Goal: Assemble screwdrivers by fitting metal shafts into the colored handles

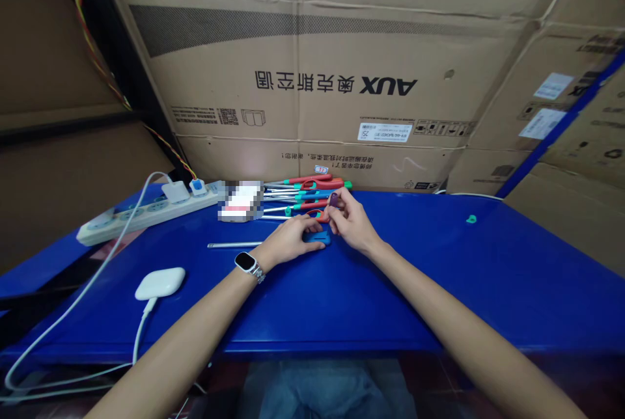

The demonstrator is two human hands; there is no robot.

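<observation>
My left hand lies over a blue-handled long-necked lighter, thumb on the near side and fingers on the far side of the handle. The lighter's metal tube points left, flat on the table. Close by, my right hand pinches a small dark purple piece, whose kind I cannot make out. Behind both hands lies a group of similar lighters with red and blue handles, green parts and metal tubes to the left. My right hand partly covers their handles.
A phone-like object, blurred out, lies left of the lighters. At the left are a white power strip with plugs and a white earbud case on a cable. A small green piece lies right. Cardboard walls the back.
</observation>
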